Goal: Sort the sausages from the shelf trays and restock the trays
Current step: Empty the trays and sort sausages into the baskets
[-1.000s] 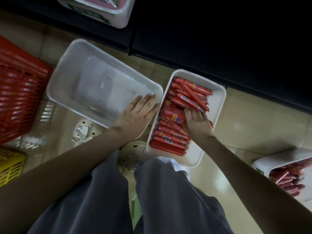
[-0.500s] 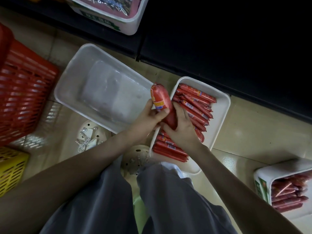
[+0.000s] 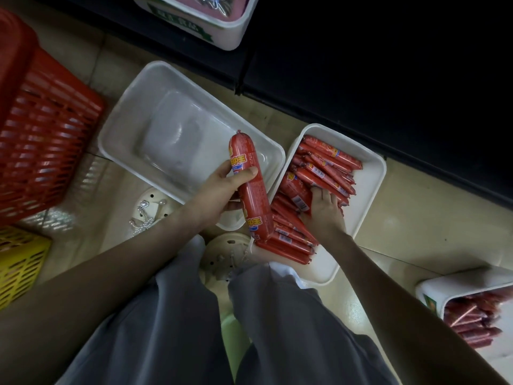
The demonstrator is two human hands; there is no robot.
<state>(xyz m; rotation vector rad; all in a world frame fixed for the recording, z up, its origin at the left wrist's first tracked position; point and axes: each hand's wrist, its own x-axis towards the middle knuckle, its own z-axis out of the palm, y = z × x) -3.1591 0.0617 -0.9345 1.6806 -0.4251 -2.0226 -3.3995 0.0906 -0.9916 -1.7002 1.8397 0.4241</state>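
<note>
In the head view, the left hand [image 3: 219, 193] now holds the thick sausage [image 3: 254, 195] alone, thumb and fingers wrapped round its middle, over the near corner of the empty white tray [image 3: 125, 107]; half a second ago both hands shared it. The right hand [image 3: 323, 209] has gone back into the filled tray [image 3: 363, 195], fingers bent down among the thin sausages [image 3: 327, 165], though I cannot tell whether they grip one. I judge the fat one is sorted out and bound for the empty tray.
</note>
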